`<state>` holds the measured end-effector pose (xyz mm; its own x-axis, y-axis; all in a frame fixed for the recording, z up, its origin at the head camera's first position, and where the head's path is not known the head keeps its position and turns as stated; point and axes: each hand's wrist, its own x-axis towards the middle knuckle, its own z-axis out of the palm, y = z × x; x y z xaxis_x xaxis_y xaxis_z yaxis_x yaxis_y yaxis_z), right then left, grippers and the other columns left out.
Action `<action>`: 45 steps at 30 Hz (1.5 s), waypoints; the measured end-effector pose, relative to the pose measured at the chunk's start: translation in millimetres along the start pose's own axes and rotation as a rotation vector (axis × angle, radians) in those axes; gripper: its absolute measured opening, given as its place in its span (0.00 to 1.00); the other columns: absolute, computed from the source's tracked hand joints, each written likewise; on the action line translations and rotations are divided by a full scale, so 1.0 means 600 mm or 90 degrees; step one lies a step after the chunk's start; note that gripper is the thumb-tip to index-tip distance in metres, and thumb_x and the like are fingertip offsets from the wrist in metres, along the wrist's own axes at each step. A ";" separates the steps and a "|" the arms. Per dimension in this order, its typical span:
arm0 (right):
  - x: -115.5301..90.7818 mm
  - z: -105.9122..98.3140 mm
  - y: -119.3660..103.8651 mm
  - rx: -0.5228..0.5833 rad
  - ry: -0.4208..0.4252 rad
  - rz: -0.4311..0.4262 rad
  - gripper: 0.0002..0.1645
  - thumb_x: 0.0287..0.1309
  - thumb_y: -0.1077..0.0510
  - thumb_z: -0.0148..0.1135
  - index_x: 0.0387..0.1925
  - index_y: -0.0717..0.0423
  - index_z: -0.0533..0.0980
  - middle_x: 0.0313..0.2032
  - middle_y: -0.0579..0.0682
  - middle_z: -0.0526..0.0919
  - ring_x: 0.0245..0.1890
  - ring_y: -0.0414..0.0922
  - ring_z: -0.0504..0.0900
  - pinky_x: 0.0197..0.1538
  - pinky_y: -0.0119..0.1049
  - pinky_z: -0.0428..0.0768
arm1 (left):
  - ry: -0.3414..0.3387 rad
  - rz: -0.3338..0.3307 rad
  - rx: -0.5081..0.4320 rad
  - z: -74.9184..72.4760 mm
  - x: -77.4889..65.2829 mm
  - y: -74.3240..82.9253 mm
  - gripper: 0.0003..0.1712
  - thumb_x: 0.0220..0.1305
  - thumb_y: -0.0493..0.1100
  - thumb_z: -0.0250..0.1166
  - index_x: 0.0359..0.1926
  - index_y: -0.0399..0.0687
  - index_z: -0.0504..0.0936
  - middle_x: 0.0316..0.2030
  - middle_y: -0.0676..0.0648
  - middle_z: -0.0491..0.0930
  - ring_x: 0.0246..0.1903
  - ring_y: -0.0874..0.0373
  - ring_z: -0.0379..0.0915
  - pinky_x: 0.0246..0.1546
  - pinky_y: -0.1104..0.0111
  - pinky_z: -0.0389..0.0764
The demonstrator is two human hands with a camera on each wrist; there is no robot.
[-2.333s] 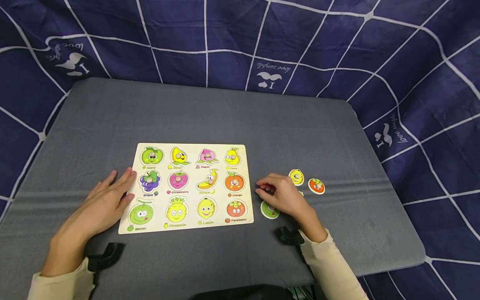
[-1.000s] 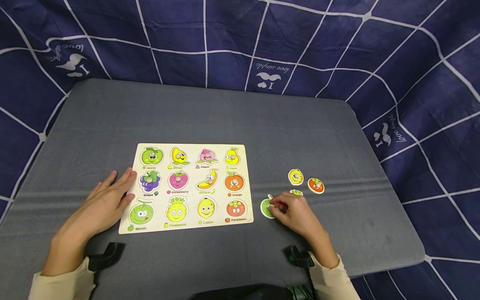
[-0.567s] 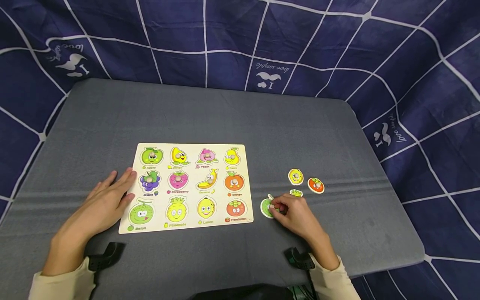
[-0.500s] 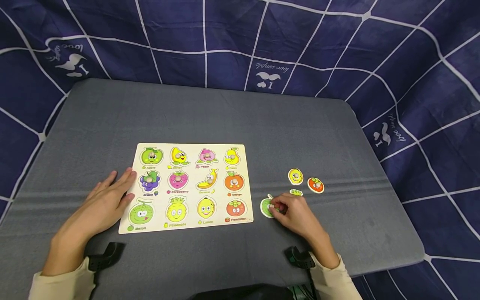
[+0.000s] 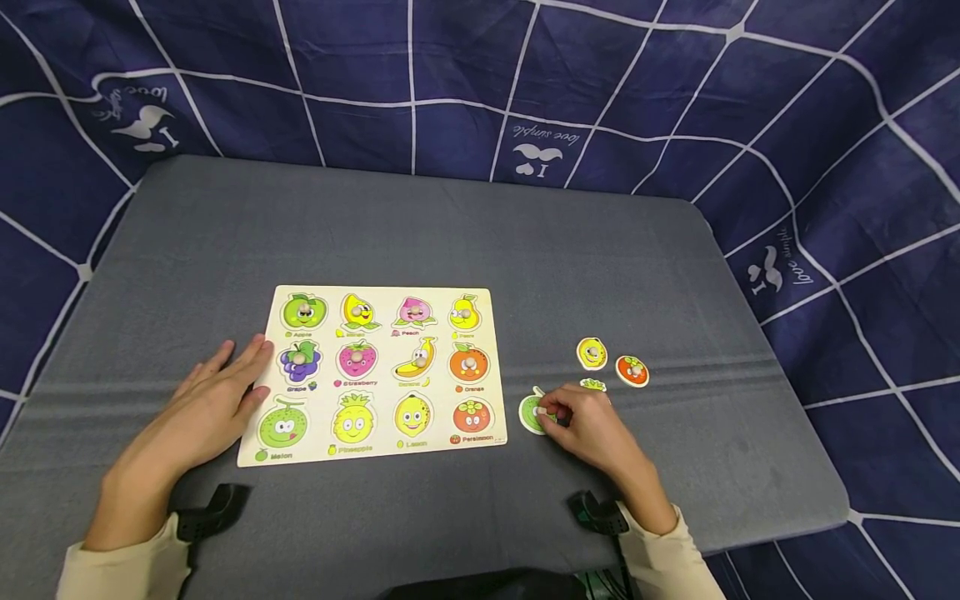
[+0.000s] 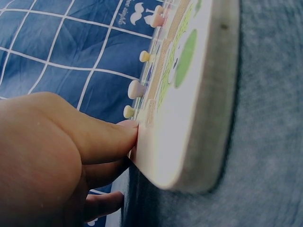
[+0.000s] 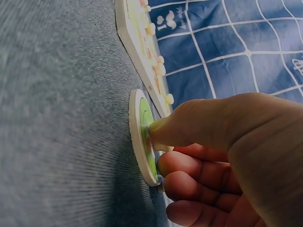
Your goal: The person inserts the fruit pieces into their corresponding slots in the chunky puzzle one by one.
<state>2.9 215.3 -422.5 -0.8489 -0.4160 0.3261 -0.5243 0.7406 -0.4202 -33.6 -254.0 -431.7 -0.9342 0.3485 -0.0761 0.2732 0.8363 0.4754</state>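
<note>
A wooden fruit puzzle board (image 5: pixel 382 392) lies on the grey table, its two upper rows filled with knobbed pieces and its bottom row showing printed fruit faces. My left hand (image 5: pixel 210 408) rests at the board's left edge with fingers extended; in the left wrist view the thumb (image 6: pixel 111 142) touches the board's edge. To the right of the board, my right hand (image 5: pixel 592 425) pinches a green melon puzzle piece (image 5: pixel 529 412) between thumb and index finger. From the right wrist, the melon piece (image 7: pixel 137 123) appears slightly tilted close over the cloth, its knob covered by the fingertips.
Beyond the right hand lie a yellow lemon piece (image 5: pixel 592 354) and a red-orange persimmon piece (image 5: pixel 632 372). A pineapple piece (image 5: pixel 592 385) is partly hidden by that hand. Blue checked cloth (image 5: pixel 465 75) hangs around the back and sides of the grey table (image 5: pixel 420 225).
My right hand has come down from over the pieces onto the melon piece and pinched it. Most recently the piece has shifted very slightly left. The left hand has stayed still.
</note>
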 end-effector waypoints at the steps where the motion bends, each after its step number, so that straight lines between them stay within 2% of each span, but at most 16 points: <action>1: 0.001 -0.001 0.000 0.001 -0.002 0.000 0.09 0.43 0.67 0.75 0.24 0.54 0.81 0.20 0.41 0.74 0.22 0.33 0.70 0.26 0.27 0.70 | 0.000 0.000 0.000 0.000 0.000 0.000 0.33 0.74 0.37 0.54 0.73 0.28 0.54 0.73 0.29 0.49 0.71 0.25 0.37 0.63 0.30 0.40; 17: 0.030 -0.011 -0.017 0.036 -0.036 -0.029 0.02 0.51 0.65 0.70 0.28 0.58 0.82 0.22 0.42 0.76 0.22 0.37 0.73 0.26 0.27 0.71 | -0.004 -0.007 0.000 0.000 -0.001 0.001 0.33 0.74 0.37 0.54 0.73 0.27 0.54 0.73 0.29 0.49 0.71 0.25 0.36 0.64 0.30 0.39; 24: 0.045 -0.004 -0.029 0.061 -0.045 -0.052 0.06 0.47 0.69 0.70 0.28 0.57 0.82 0.23 0.43 0.76 0.23 0.38 0.73 0.27 0.27 0.71 | -0.009 -0.012 -0.002 -0.001 0.000 0.003 0.34 0.74 0.37 0.54 0.73 0.27 0.53 0.73 0.29 0.48 0.71 0.25 0.35 0.64 0.31 0.37; 32: 0.057 0.006 -0.040 0.076 -0.068 -0.067 0.06 0.48 0.69 0.70 0.29 0.58 0.82 0.25 0.45 0.78 0.25 0.38 0.74 0.28 0.27 0.73 | -0.013 -0.018 -0.001 0.000 0.001 0.002 0.34 0.74 0.37 0.54 0.73 0.28 0.52 0.73 0.29 0.47 0.71 0.26 0.34 0.64 0.31 0.36; 45: 0.079 0.020 -0.063 0.068 -0.094 -0.110 0.03 0.51 0.67 0.68 0.30 0.60 0.82 0.25 0.46 0.79 0.25 0.40 0.75 0.30 0.27 0.73 | -0.009 -0.003 0.004 -0.003 0.001 0.000 0.33 0.74 0.37 0.54 0.73 0.28 0.54 0.72 0.29 0.50 0.71 0.24 0.37 0.63 0.29 0.41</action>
<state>-18.2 161.5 -401.2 -0.7421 -0.6101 0.2777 -0.6604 0.5944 -0.4589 -34.9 -254.4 -430.4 -0.9322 0.3502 -0.0913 0.2697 0.8405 0.4699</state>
